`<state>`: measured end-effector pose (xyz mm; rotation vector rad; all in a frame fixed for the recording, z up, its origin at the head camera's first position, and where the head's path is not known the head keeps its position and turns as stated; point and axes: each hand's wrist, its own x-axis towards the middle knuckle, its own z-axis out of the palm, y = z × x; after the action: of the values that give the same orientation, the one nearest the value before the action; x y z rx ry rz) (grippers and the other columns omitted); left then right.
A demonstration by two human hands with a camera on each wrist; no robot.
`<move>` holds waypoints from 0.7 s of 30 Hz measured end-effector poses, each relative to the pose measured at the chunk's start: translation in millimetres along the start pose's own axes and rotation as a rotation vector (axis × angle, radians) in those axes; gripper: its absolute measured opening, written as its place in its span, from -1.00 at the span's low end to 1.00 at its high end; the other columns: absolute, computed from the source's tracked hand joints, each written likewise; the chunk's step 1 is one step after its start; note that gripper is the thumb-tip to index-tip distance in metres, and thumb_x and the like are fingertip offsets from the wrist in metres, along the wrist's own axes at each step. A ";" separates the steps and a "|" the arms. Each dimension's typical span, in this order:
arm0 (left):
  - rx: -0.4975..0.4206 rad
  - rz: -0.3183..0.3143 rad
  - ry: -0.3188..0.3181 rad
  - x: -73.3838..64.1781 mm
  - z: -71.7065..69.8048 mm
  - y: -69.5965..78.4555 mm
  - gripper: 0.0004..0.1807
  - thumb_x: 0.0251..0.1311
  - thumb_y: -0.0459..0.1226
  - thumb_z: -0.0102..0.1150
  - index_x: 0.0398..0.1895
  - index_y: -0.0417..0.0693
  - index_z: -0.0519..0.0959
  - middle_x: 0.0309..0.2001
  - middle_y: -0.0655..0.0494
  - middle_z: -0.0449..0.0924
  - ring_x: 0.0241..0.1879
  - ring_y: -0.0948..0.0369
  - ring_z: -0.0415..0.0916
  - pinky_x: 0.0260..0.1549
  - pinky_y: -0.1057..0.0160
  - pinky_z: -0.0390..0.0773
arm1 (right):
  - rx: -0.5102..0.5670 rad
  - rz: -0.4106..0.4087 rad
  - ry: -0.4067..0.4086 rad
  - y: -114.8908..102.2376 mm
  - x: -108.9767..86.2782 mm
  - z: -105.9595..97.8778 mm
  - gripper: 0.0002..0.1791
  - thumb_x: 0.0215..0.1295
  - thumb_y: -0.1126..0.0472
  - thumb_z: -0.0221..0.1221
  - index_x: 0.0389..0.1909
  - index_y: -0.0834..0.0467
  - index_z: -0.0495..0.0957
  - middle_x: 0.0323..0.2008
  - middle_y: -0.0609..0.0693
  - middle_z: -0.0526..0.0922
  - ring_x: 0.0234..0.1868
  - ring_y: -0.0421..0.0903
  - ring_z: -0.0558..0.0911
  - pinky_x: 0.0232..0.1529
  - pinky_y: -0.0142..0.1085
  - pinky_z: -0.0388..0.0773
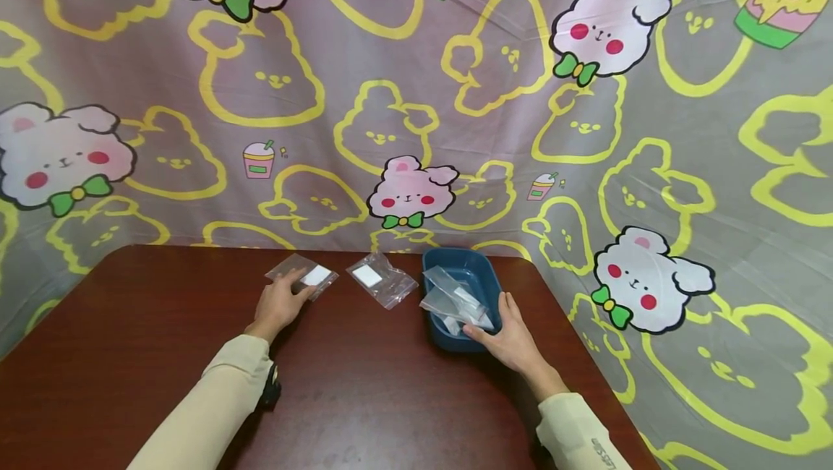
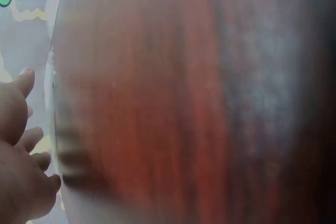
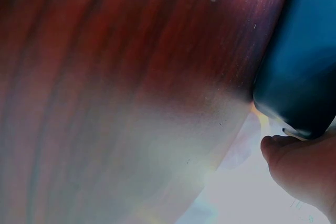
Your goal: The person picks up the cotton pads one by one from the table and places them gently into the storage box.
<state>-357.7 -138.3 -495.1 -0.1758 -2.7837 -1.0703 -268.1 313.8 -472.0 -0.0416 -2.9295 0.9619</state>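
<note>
Left hand [image 1: 278,305]: fingers spread, touching a clear plastic bag with white rectangular insert [image 1: 317,275], near the worktop's [image 1: 364,390] far edge. Right hand [image 1: 517,343]: at the rim of a blue rectangular tray [image 1: 480,265], near the far-right corner; whether pinching, cannot tell.

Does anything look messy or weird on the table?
A little: the clear plastic bags in the blue bin lie crooked, and a corner seems to poke past its left rim. I see nothing spilled.
</note>
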 end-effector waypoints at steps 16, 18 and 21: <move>0.055 -0.003 -0.078 -4.4 1.0 -1.4 -0.36 0.43 -0.10 0.16 0.44 -0.25 0.34 0.47 -0.37 0.11 0.49 -0.35 -0.16 0.40 -0.34 -0.25 | -0.010 0.001 -0.004 -0.7 -0.2 -0.8 0.41 0.04 -0.49 0.29 0.59 0.29 -0.21 0.59 0.27 -0.20 0.55 0.31 -0.06 0.41 0.24 0.05; 0.058 0.003 -0.077 -4.8 1.1 -2.0 -0.37 0.42 -0.10 0.17 0.43 -0.25 0.36 0.47 -0.37 0.13 0.49 -0.34 -0.15 0.40 -0.34 -0.25 | -0.010 0.002 -0.004 -1.0 -0.4 -0.8 0.41 0.04 -0.49 0.29 0.59 0.29 -0.21 0.59 0.27 -0.21 0.55 0.30 -0.06 0.42 0.24 0.05; 0.062 0.005 -0.083 -5.2 1.1 -3.0 -0.38 0.42 -0.10 0.17 0.42 -0.26 0.37 0.46 -0.38 0.13 0.49 -0.34 -0.16 0.41 -0.34 -0.25 | -0.010 0.005 -0.004 -1.2 -0.6 -0.9 0.41 0.04 -0.49 0.29 0.59 0.29 -0.22 0.59 0.27 -0.22 0.55 0.30 -0.06 0.42 0.24 0.04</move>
<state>-353.2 -140.1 -498.7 -0.2251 -2.8837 -0.9966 -267.5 313.3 -470.7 -0.0467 -2.9398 0.9487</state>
